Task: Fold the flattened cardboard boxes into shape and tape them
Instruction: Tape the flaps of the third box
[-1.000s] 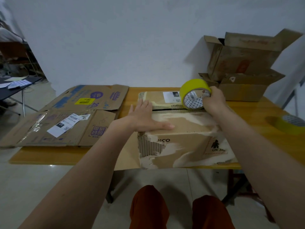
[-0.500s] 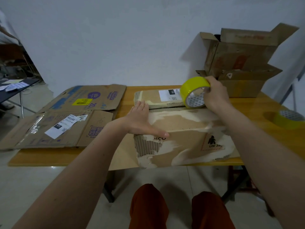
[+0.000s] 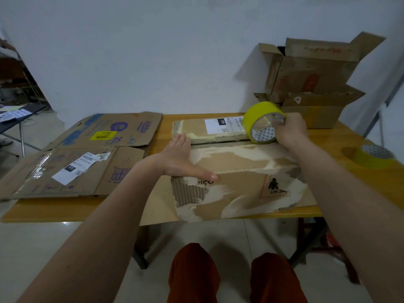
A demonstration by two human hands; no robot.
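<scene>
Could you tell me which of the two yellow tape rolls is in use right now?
The upright roll gripped by the right hand; the other roll lies flat.

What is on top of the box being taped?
The left hand presses flat on the box; the right hand holds the yellow tape roll at its seam. Its inside is hidden.

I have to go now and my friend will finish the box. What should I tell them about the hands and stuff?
Left hand: flat, pressing the top flaps of the worn brown cardboard box.
Right hand: grips the yellow tape roll at the seam's right end.
Done: box folded, flaps closed.
Left: tape the seam; then the flattened cardboard boxes on the wooden table. A spare yellow tape roll lies far right.
</scene>
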